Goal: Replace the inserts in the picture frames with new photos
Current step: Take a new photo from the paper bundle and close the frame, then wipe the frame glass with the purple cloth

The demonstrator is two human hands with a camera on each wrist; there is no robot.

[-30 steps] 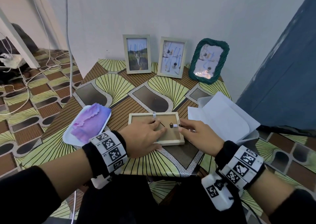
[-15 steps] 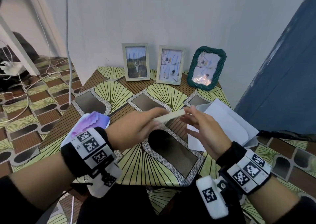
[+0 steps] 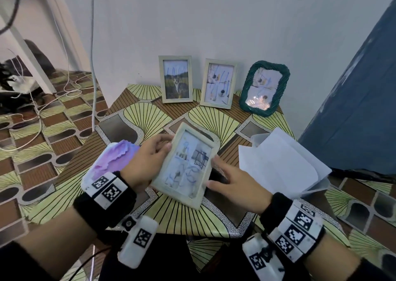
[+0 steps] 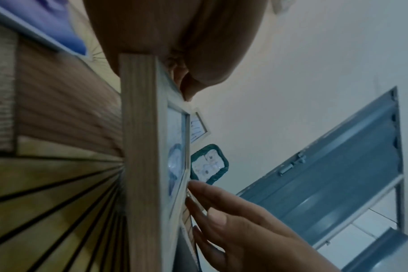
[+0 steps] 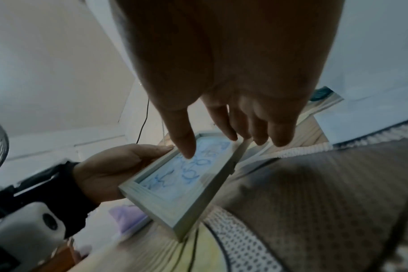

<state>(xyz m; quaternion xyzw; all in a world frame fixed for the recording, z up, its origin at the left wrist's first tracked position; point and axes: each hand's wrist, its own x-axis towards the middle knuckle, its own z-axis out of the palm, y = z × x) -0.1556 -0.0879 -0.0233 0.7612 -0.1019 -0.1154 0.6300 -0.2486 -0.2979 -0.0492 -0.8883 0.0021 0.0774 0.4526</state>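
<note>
A pale wooden picture frame is held above the table, face up and tilted, showing a photo with blue scribbles. My left hand grips its left edge, thumb on the front and fingers behind. In the left wrist view the frame appears edge-on. My right hand touches the right edge with straight fingers. In the right wrist view its thumb reaches over the glass of the frame. Two pale frames and a green frame stand against the wall.
A white tray with a purple picture lies left of my hands. White sheets in a clear holder lie to the right. The patterned table ends near my wrists. A blue door stands right; cables trail on the floor left.
The frame lay back-up on the table, was lifted on edge by both hands, and is now turned face up. The head view has tilted slightly.
</note>
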